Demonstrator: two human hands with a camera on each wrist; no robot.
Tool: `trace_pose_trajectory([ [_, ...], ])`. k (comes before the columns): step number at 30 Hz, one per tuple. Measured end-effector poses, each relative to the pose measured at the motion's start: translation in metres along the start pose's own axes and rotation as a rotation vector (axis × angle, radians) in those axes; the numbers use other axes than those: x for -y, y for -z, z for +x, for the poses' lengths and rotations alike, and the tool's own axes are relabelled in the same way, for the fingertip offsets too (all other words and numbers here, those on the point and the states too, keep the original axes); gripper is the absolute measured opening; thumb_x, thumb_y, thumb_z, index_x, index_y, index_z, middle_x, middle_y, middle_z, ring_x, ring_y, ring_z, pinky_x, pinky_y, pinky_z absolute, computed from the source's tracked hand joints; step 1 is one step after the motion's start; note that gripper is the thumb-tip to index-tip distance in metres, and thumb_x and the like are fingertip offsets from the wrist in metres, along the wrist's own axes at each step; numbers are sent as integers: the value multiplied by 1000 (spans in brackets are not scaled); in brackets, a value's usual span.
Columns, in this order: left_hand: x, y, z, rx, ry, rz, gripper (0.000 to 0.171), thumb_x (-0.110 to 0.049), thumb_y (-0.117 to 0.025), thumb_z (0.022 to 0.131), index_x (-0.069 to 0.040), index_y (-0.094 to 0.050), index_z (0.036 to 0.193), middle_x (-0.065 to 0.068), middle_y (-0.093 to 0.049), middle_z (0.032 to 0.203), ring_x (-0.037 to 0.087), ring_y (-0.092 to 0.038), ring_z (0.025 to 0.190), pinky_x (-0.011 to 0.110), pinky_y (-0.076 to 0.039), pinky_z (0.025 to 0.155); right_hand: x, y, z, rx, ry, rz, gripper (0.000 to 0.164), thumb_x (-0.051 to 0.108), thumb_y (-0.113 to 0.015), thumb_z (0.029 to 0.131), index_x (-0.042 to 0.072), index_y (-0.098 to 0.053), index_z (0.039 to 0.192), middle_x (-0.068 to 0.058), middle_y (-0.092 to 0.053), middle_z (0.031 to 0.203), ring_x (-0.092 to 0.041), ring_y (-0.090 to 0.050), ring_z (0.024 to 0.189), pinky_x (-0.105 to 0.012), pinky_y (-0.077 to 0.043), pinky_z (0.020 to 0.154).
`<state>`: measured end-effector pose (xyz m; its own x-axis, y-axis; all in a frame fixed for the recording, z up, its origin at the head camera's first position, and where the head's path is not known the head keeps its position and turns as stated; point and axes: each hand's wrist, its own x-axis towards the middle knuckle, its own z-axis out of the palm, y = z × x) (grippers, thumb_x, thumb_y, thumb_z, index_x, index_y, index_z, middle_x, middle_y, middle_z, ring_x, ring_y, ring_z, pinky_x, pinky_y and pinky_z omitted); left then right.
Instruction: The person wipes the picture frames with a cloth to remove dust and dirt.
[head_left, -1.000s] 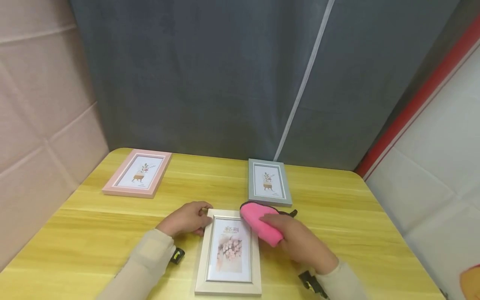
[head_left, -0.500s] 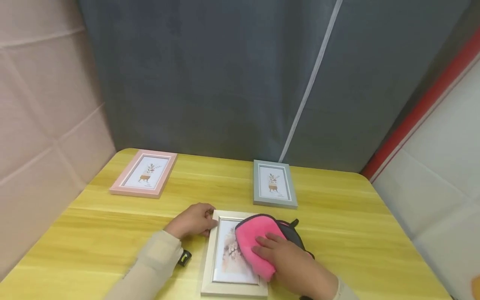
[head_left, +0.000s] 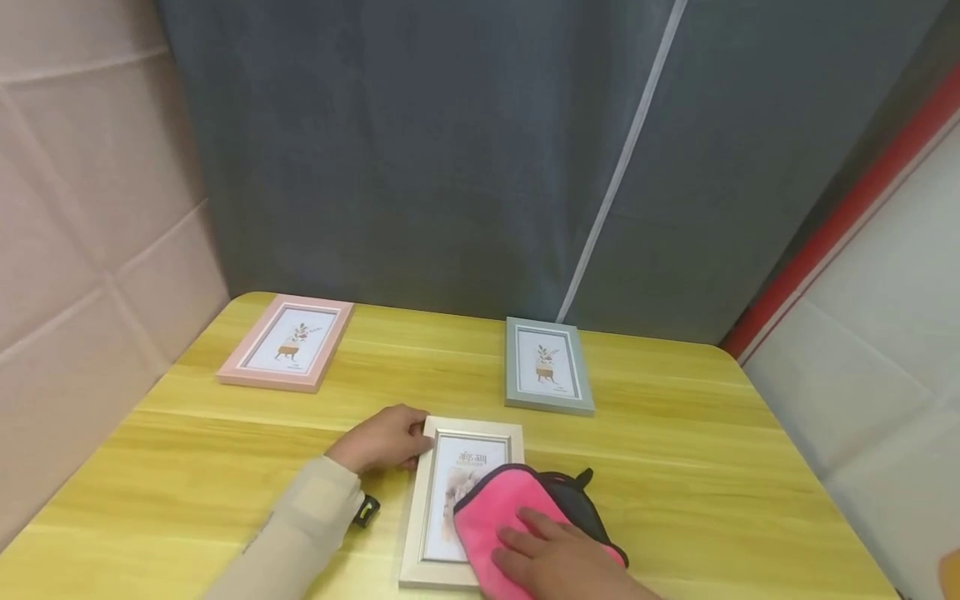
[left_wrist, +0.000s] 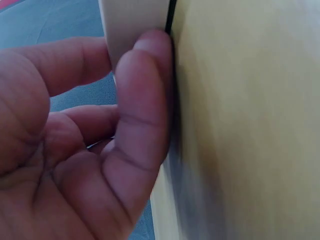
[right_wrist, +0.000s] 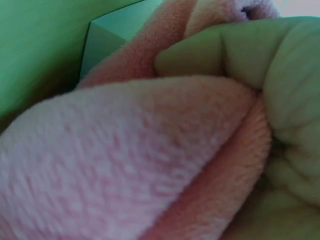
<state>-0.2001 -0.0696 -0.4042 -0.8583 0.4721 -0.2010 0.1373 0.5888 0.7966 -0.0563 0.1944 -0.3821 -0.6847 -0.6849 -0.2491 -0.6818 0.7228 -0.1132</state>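
Wiping position on the cream frame (head_left: 457,487), head view, lower centre. Compared with half a second earlier, the pink cloth (head_left: 491,525) and the right hand (head_left: 558,562) lie lower in the view; the frame's upper right corner and its printed lettering, then covered, are now exposed, and the cloth covers the lower right part. The left hand (head_left: 386,437) keeps to the upper left corner, its thumb on the border and its fingers bent at the side, pinching the edge, as the left wrist view confirms. The right hand lies over the cloth with fingers extended and slightly spread, pressing it down. The cream frame is flat and face up, its long axis running nearly vertically in the view, the lettered end towards the top. The cloth's dark-edged upper border slants across the print; its dark side, with a small loop, projects past the frame's right edge. The frame's lower edge sits close to the bottom of the view. A strip of yellow table (head_left: 675,467) separates it from the grey frame (head_left: 547,365), upper right; a wider one, from the pink frame (head_left: 287,343), upper left. The table's far edge meets the dark curtain (head_left: 420,150).
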Motion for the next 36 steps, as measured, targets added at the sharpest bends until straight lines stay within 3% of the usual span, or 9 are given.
trace_pose_trajectory([
  [9,2,1,1,33,-72,80,21,-12,-62,97,-8,-55,77,4,-56,63,14,-46,54,29,-39,52,4,6,11,17,-142,10,62,68,-57,88,31,-61,137,11,-54,141,-26,-44,135,-52,-47,98],
  [13,3,2,1,47,-91,94,21,-12,-61,98,-8,-54,78,3,-57,65,14,-46,55,28,-39,52,0,13,17,3,-225,65,57,46,-75,84,31,-60,138,11,-53,143,-25,-41,139,-51,-45,101],
  [15,4,1,1,54,-93,90,20,-12,-61,98,-8,-55,79,4,-58,66,14,-46,56,28,-39,53,-5,15,22,-35,-218,56,56,28,-78,82,29,-62,135,9,-55,142,-27,-42,138,-49,-46,102],
  [18,4,1,1,57,-91,85,20,-12,-60,98,-8,-55,80,4,-58,67,14,-47,57,28,-40,53,-15,16,30,-106,-198,59,52,10,-75,81,22,-66,131,3,-58,139,-31,-44,136,-49,-44,104],
  [23,3,3,0,54,-87,75,19,-12,-61,98,-8,-55,80,4,-57,67,14,-47,57,28,-40,53,-29,18,43,-150,-216,156,48,5,-69,85,15,-65,132,-3,-55,143,-34,-37,140,-50,-36,110],
  [30,3,3,0,50,-76,84,20,-12,-61,98,-8,-55,80,4,-57,67,14,-46,57,28,-39,53,-36,20,53,-145,-261,219,47,7,-64,90,17,-63,136,-1,-51,148,-33,-31,144,-52,-32,112],
  [36,4,2,2,21,-32,85,21,-14,-63,96,-8,-55,78,3,-57,66,15,-46,56,29,-38,52,-45,15,47,-198,-206,286,51,-1,-58,89,15,-61,137,-1,-50,148,-31,-28,146,-52,-29,114],
])
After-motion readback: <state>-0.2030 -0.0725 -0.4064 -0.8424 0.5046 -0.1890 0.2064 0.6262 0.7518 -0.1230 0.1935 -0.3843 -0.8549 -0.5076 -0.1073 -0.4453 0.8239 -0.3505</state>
